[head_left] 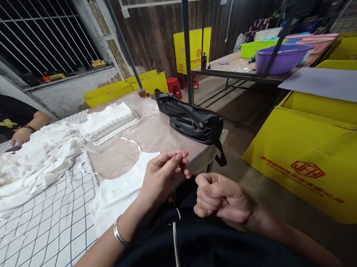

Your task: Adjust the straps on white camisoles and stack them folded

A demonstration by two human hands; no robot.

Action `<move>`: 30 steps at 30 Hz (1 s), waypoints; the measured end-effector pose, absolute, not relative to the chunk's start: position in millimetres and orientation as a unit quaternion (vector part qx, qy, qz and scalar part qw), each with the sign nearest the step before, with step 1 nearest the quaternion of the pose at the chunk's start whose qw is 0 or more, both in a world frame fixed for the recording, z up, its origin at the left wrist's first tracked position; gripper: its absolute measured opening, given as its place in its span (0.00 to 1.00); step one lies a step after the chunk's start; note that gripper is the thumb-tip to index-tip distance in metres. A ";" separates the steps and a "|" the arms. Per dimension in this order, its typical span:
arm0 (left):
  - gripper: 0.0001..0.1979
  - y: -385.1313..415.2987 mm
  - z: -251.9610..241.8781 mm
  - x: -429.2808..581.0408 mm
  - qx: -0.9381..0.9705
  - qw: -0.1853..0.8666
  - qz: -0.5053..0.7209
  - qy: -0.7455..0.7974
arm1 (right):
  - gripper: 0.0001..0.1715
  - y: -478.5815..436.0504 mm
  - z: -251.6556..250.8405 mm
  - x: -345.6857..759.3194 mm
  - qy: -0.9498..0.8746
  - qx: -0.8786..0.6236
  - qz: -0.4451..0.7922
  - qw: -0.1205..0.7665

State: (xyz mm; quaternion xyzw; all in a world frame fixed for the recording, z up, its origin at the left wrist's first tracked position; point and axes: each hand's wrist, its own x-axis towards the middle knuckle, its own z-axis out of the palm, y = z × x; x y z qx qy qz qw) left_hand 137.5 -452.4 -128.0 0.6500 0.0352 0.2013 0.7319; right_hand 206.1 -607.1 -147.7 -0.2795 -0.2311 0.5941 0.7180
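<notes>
My left hand [162, 172], a silver bangle on its wrist, hovers by the table's edge with thumb and forefinger pinched together. Whatever lies in that pinch, if anything, is too small to make out. Just to the right, apart from it, my right hand [221, 197] is curled into a fist above my lap; its inside is hidden. Partly behind my left forearm, a white strappy top [118, 191] is spread flat on the table. Beyond my hands a black bag [192, 118] rests along the table's right edge, its strap hanging over.
A loose heap of white cloth [37, 158] and a stack of white garments [109, 119] occupy the table's left side. Another person's hand [20, 136] rests behind the heap. Yellow boxes [313, 153] stand to the right; a purple basin [283, 58] sits on the farther table.
</notes>
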 end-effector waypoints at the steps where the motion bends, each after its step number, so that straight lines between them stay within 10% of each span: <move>1: 0.09 -450.6 -130.9 138.3 0.587 0.789 0.162 0.079 | 0.27 -605.6 -146.1 204.8 -0.241 -0.315 0.560 0.727; 7: 0.15 -441.8 -139.8 130.1 0.458 0.873 0.079 0.148 | 0.18 -586.1 -138.9 213.7 -0.245 -0.477 0.358 0.765; 30: 0.21 -433.3 -156.5 93.7 0.397 0.913 -0.015 0.093 | 0.20 -545.6 -161.0 211.8 -0.248 -0.301 0.698 0.601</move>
